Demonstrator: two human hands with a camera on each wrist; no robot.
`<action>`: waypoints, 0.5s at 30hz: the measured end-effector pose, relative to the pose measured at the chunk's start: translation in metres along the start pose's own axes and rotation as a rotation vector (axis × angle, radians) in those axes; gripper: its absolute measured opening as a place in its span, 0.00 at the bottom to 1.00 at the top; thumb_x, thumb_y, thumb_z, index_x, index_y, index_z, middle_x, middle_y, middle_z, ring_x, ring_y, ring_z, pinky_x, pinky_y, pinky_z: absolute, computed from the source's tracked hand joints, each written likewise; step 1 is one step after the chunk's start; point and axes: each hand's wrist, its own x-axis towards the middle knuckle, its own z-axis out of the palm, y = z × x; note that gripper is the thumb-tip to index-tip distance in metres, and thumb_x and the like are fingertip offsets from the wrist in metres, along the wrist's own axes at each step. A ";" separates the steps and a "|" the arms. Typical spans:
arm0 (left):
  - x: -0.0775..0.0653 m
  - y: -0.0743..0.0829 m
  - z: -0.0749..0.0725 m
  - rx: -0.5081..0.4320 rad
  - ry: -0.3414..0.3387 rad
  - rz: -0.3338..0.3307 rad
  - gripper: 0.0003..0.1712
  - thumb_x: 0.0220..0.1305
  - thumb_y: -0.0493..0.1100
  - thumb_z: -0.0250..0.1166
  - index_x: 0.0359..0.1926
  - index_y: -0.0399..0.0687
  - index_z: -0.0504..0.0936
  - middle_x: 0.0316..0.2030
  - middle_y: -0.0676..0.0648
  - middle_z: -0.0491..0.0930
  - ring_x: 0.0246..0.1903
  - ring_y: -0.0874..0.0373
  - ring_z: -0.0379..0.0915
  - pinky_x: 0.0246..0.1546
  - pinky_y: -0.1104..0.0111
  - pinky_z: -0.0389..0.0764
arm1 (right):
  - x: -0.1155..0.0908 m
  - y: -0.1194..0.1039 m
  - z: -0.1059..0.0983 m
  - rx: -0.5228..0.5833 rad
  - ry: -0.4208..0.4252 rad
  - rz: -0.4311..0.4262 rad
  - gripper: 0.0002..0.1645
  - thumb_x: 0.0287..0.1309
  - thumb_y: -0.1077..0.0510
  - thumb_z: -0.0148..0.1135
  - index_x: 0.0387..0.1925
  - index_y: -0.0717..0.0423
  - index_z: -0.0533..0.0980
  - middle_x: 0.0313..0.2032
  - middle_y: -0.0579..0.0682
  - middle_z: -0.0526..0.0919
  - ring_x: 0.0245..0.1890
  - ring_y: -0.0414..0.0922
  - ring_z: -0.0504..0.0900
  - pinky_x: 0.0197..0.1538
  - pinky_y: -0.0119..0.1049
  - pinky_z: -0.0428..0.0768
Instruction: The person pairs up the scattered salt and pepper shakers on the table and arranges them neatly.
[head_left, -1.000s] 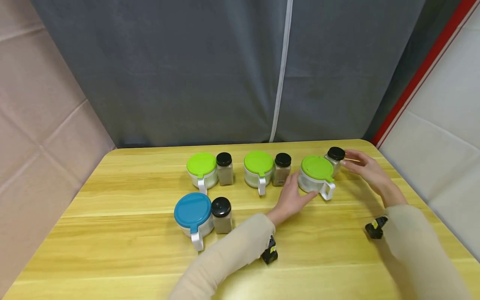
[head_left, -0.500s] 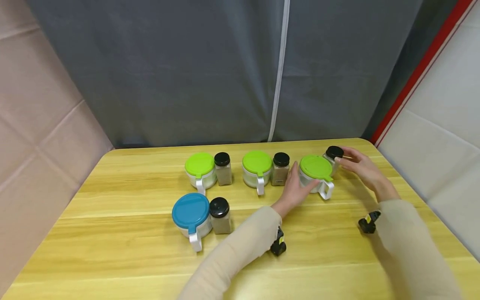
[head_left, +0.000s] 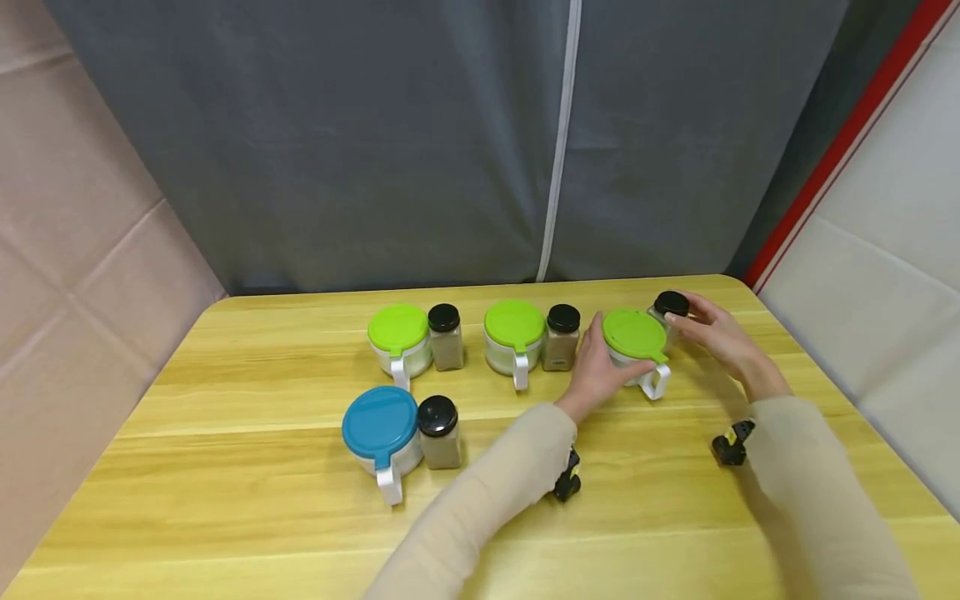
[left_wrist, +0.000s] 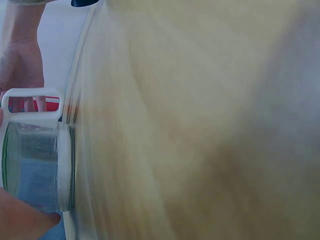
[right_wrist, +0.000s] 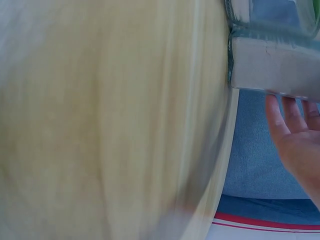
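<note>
At the back right, a glass seasoning pot (head_left: 633,333) with a green lid and white handle stands upright. My left hand (head_left: 597,371) grips it from the left, with the thumb across its front; the left wrist view shows the pot's clear glass wall (left_wrist: 37,165). Just behind and right of it is a square spice jar (head_left: 670,302) with a black lid. My right hand (head_left: 723,337) holds this jar from the right, thumb in front and fingers behind. In the right wrist view, fingertips (right_wrist: 287,102) meet the side of the jar full of pale powder (right_wrist: 275,65).
Two more green-lidded pots, one at left (head_left: 399,329) and one in the middle (head_left: 514,325), each stand beside black-lidded jars (head_left: 448,346) (head_left: 561,346). Nearer are a blue-lidded pot (head_left: 380,423) and another black-lidded jar (head_left: 440,442). A grey curtain (head_left: 375,167) hangs behind the wooden table (head_left: 225,500).
My left hand has moved right and closed around the green-lidded pot. My right hand has shifted slightly left, its thumb coming onto the spice jar. The pots and jars stay about in place.
</note>
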 end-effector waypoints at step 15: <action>0.010 0.001 -0.002 0.061 -0.041 0.014 0.62 0.38 0.58 0.71 0.67 0.52 0.40 0.62 0.50 0.53 0.59 0.59 0.51 0.55 0.67 0.60 | -0.002 -0.002 0.003 0.015 -0.003 0.011 0.38 0.60 0.47 0.50 0.65 0.58 0.50 0.57 0.54 0.59 0.50 0.38 0.63 0.54 0.43 0.65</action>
